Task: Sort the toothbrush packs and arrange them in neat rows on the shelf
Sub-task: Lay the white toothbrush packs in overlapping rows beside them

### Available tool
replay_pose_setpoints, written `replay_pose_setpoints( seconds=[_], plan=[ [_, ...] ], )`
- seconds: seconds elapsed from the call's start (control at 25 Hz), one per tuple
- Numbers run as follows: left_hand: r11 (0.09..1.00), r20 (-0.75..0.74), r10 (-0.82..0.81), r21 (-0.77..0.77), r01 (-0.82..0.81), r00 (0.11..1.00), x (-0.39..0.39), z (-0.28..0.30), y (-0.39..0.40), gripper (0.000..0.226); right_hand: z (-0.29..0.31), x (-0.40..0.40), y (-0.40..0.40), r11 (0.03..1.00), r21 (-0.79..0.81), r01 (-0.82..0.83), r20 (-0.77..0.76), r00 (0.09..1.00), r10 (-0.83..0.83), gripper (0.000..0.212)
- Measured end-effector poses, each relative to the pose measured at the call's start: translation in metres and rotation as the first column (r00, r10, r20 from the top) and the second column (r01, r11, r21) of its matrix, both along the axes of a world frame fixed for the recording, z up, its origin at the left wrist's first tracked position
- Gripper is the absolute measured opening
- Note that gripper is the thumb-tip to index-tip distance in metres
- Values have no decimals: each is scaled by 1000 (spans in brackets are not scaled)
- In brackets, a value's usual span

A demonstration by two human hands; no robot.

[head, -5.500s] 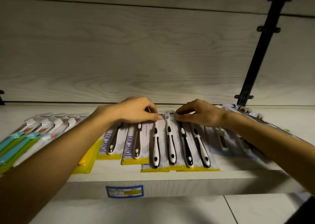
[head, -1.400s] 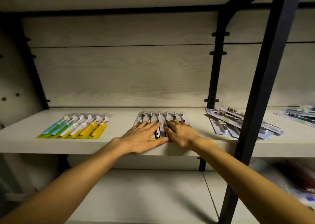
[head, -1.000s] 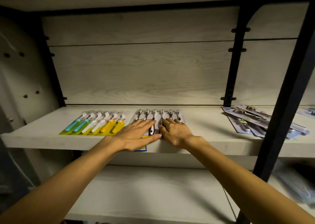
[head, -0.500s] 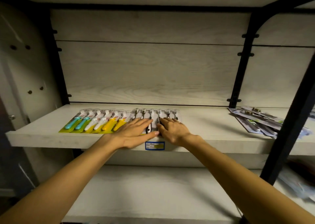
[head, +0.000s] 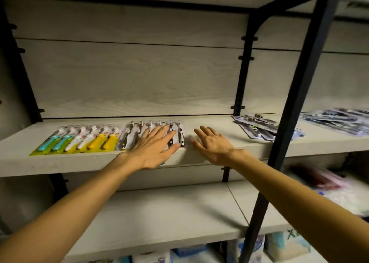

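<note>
On the pale wooden shelf point(head: 209, 122) lies a row of black-and-white toothbrush packs point(head: 131, 134), set right against a row of teal, white and yellow packs point(head: 79, 140) to its left. My left hand point(head: 153, 146) lies flat with straight fingers on the black-and-white row, covering most of it. My right hand point(head: 213, 144) hovers open with spread fingers over the bare shelf just right of that row, touching no pack. A loose pile of grey packs point(head: 261, 126) lies further right on the same shelf.
A black metal upright point(head: 295, 110) crosses the view in front of the shelf at the right. More packs point(head: 339, 120) lie beyond it. A black bracket point(head: 242, 78) stands at the back wall. A lower shelf point(head: 159, 212) and bagged goods point(head: 283, 244) sit below.
The black-and-white row has slid left until it meets the coloured row. My right hand has lifted off the packs and moved right over bare shelf. My view has pulled back.
</note>
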State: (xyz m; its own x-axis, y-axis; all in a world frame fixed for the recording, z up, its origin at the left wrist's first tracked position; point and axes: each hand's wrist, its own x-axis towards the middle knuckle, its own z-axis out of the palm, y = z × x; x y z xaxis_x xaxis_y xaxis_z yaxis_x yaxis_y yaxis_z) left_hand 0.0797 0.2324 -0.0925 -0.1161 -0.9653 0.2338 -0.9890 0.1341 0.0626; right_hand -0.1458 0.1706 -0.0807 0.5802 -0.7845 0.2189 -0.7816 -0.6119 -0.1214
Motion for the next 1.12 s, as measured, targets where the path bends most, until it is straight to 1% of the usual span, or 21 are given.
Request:
replay_pose_setpoints(
  seconds=[0.12,0.2,0.28,0.36,0.44,0.6,0.72,0.8,0.92,1.04,1.12],
  plan=[
    [978,63,-156,-131,163,986,-44,5,-11,69,9,-50,11,996,-44,-74,34,997,76,62],
    [957,91,-228,-160,241,969,-82,9,-23,67,10,-95,16,989,-101,-110,28,993,114,57],
    [942,98,-275,-172,289,956,-127,9,-33,66,7,-146,17,977,-176,-120,-22,993,118,53],
    [925,107,-304,-204,321,947,-172,7,-39,63,1,-199,13,968,-226,-108,-53,994,99,51],
    [900,100,-355,-235,368,930,-215,6,-36,57,-5,-250,9,962,-253,-106,-39,994,99,48],
    [790,140,-518,-298,535,844,-298,6,-32,41,-13,-343,-13,939,-338,-58,42,996,77,41],
    [765,179,-559,-267,587,810,-360,2,-44,40,-19,-398,-40,953,-300,41,103,995,-10,45],
    [796,177,-528,-239,557,831,-392,3,-58,45,-21,-421,-58,962,-258,89,130,990,-57,49],
    [889,187,-390,-180,422,902,-426,13,-92,59,-24,-444,-87,973,-194,128,114,988,-107,59],
    [968,119,-187,-144,203,975,-443,25,-136,67,-22,-454,-120,977,-146,154,112,984,-138,64],
    [994,-6,11,-108,-12,1000,-449,31,-164,72,-20,-454,-142,976,-133,172,103,982,-158,67]
  ],
)
